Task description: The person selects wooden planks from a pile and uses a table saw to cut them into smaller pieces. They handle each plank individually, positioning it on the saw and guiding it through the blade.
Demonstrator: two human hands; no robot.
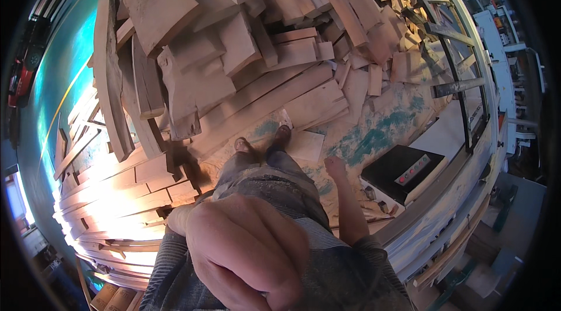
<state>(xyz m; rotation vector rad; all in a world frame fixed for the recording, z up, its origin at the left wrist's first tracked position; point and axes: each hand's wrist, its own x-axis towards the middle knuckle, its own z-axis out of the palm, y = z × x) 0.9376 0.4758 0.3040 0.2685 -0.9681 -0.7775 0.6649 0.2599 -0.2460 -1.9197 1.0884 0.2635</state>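
Observation:
My left arm is bent up very close to the camera, and my left hand looms large in front of my torso. Its fingers cannot be made out, so whether it holds anything is hidden. Lower on my right side, my right hand hangs with its fingers curled in, and nothing shows sticking out of it. To the right of that hand sits a black box with a control panel of coloured buttons. Ahead of my feet rises a heap of wood offcuts, apart from both hands.
Stacked boards lie on the left in bright sunlight. A metal frame with crossbars runs along the right side, beside a long rail. Sawdust covers parts of the green floor. A flat wood piece lies near my feet.

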